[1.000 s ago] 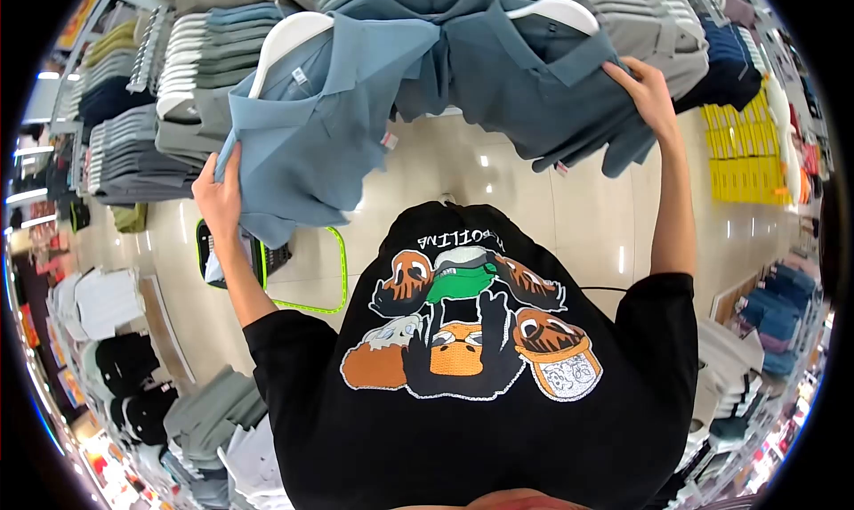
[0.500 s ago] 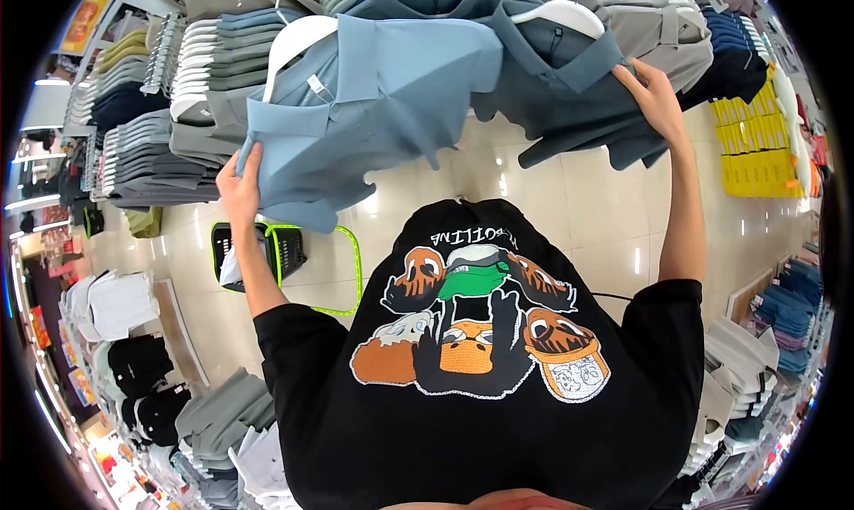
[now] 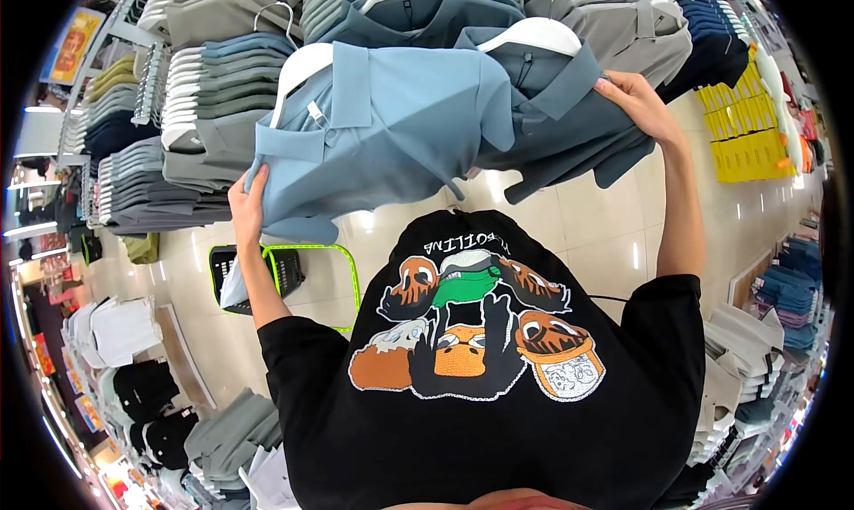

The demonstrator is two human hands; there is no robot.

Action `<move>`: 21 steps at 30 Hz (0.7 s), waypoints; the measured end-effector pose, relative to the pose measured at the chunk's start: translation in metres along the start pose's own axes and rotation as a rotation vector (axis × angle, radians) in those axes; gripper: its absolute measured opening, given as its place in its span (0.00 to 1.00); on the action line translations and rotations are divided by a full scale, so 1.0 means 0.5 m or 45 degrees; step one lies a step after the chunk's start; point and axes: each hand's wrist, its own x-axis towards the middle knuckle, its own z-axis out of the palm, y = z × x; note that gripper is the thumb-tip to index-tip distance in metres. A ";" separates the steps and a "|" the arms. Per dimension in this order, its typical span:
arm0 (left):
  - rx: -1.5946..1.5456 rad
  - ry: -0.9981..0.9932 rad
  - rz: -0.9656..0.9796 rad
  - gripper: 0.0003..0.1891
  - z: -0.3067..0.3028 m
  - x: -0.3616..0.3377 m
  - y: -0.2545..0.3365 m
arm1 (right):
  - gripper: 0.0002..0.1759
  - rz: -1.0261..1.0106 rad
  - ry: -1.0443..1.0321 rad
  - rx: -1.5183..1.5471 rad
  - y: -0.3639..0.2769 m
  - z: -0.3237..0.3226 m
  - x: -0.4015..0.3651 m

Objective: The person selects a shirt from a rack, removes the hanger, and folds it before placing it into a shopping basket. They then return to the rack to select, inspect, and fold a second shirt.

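Note:
A light blue polo shirt [image 3: 391,109] on a white hanger [image 3: 301,72] is stretched out in front of me, its collar toward the left. My left hand [image 3: 249,203] grips its shoulder edge, thumb on top and fingers behind the cloth. Beside it hangs a dark slate-blue polo shirt [image 3: 569,123] on another white hanger [image 3: 535,36]. My right hand [image 3: 636,105] pinches this one at the shoulder near the collar. The light blue shirt overlaps part of the dark one. A small tag shows inside each collar.
Racks of folded-over grey and green shirts [image 3: 222,92] line the far side. A black shopping basket [image 3: 283,274] with a lime-green handle stands on the tiled floor [image 3: 534,221] at left. Yellow packages [image 3: 743,132] are stacked at right; clothing piles flank me on both sides.
Both shirts sit slightly lower in view, and the light blue one covers more of the dark one. My hands keep hold of the same shirts.

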 end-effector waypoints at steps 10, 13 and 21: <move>0.793 0.004 0.796 0.09 0.041 0.005 0.019 | 0.25 0.099 0.377 -0.626 0.010 0.004 -0.034; 0.818 -0.042 0.862 0.08 0.058 0.017 0.016 | 0.23 0.095 0.554 -0.890 0.003 0.012 -0.073; 0.913 0.149 0.861 0.07 0.033 0.080 -0.032 | 0.19 0.260 0.508 -1.101 0.021 0.020 -0.157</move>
